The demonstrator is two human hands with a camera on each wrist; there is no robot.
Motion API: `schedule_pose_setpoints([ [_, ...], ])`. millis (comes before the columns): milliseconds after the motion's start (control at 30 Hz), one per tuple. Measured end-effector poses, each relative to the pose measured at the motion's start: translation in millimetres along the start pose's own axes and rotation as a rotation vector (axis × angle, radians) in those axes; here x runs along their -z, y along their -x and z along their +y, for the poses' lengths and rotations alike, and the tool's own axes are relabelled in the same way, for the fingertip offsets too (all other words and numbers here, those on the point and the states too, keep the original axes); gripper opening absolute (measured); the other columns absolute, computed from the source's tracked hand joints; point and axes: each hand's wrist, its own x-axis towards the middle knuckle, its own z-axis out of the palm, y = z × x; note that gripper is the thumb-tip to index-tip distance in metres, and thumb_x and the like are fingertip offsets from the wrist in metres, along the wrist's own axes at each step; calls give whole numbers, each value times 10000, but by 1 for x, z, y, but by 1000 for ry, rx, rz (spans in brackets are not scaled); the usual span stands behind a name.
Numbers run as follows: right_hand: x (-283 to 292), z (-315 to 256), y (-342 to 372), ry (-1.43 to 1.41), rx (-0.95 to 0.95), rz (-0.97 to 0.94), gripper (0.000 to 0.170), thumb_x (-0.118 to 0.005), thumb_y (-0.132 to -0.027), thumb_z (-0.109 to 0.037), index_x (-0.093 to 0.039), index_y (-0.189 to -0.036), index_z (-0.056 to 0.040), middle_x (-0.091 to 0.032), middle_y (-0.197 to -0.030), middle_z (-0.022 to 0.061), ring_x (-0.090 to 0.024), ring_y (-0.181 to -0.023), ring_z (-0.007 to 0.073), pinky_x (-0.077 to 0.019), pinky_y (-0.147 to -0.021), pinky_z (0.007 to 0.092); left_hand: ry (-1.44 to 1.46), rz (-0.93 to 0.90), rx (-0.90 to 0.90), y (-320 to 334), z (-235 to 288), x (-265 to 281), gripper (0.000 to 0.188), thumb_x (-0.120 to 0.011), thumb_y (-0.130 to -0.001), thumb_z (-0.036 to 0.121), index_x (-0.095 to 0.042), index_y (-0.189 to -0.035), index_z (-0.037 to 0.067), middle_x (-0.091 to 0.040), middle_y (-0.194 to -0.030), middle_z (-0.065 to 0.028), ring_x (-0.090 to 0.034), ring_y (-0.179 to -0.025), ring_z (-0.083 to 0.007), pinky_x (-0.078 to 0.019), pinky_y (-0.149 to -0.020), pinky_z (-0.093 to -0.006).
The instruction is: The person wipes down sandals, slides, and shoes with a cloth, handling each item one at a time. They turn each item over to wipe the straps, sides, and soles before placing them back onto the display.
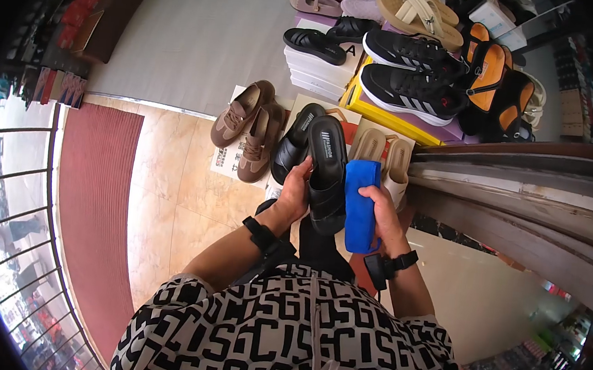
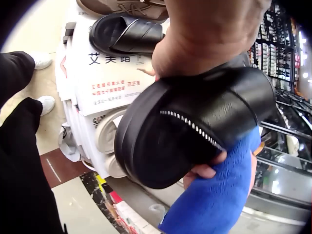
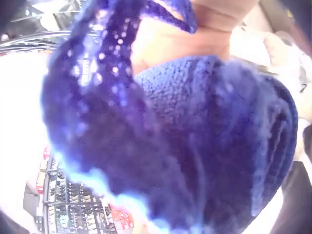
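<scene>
My left hand grips a black slide sandal by its side, sole down and toe strap towards me. White stitching runs along the strap's edge in the left wrist view. In my right hand is a folded blue cloth, thumb on top, held just to the right of the sandal. The cloth fills most of the right wrist view and hides the fingers. Its mate, a second black slide sandal, lies on a white box beyond my left hand.
Brown lace-up shoes stand on boxes at the left, and beige sandals lie right of the cloth. Black sneakers sit on a yellow box farther back. A ledge runs along the right.
</scene>
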Motion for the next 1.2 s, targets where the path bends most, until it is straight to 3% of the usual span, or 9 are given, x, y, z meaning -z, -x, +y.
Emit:
schedule_pose_setpoints([
  [67, -7, -17, 16, -16, 50, 4, 404, -574, -776, -177, -547, -1163, -62, -604, -927, 71, -601, -745, 165, -525, -650, 296, -9, -52, -3, 32, 29, -29, 388, -468, -957, 392, -589, -1164, 87, -663, -1075, -74, -619, -1009, -190, -469, -940, -356],
  [133, -17, -36, 33, -34, 47, -23, 375, -575, -783, -219, -551, -1113, -42, -608, -873, 99, -624, -696, 202, -538, -596, 322, 32, -339, 75, 46, 49, -37, 468, -479, -942, 466, -572, -1201, 88, -641, -1149, -84, -606, -1056, -194, -461, -956, -360],
  [200, -25, -44, 44, -53, 61, -49, 369, -573, -781, -221, -561, -1093, -24, -620, -855, 113, -634, -713, 220, -546, -598, 337, -52, -314, 59, 55, 59, -41, 557, -463, -922, 537, -546, -1240, 86, -627, -1179, -101, -595, -1087, -221, -461, -964, -393],
  [300, -37, -44, 52, -127, 56, -54, 374, -593, -794, -269, -578, -1074, -22, -631, -838, 119, -633, -712, 218, -544, -600, 334, 149, -650, 342, 69, 69, -45, 659, -437, -896, 611, -550, -1246, 64, -612, -1201, -137, -589, -1087, -288, -437, -982, -436],
  [567, -52, -43, 57, -99, 92, 11, 363, -576, -900, -429, -618, -1016, -88, -638, -836, 11, -595, -664, 103, -488, -580, 239, 189, -496, 323, 85, 59, -31, 700, -425, -881, 642, -595, -1194, 39, -620, -1188, -146, -593, -1080, -289, -436, -979, -430],
  [700, -48, -52, 59, 93, 41, -34, 423, -554, -913, -421, -582, -1108, -46, -624, -938, 32, -612, -795, 117, -509, -682, 259, 160, -570, 358, 88, 59, -28, 711, -417, -880, 655, -575, -1220, 51, -611, -1207, -137, -609, -1058, -266, -455, -963, -416],
  [1000, -53, -83, 24, 314, 140, -152, 439, -582, -883, -439, -603, -1021, -23, -621, -808, 39, -615, -647, 118, -497, -550, 248, -81, -513, 292, 101, 57, -35, 832, -374, -798, 770, -507, -1287, 110, -612, -1180, -118, -631, -1010, -250, -504, -910, -390],
  [1067, -59, -91, 19, 268, 178, -132, 411, -584, -889, -399, -604, -1074, -33, -615, -821, 40, -606, -690, 111, -492, -577, 246, -122, -513, 263, 103, 57, -37, 833, -365, -800, 772, -507, -1285, 109, -616, -1167, -116, -635, -1001, -247, -514, -896, -381],
  [1200, -72, -115, 14, 558, 384, -120, 435, -609, -869, -325, -571, -1185, -28, -623, -922, 68, -583, -830, 140, -480, -755, 281, -167, -513, 208, 109, 61, -40, 817, -353, -820, 757, -491, -1295, 107, -617, -1156, -108, -640, -987, -234, -524, -880, -364],
])
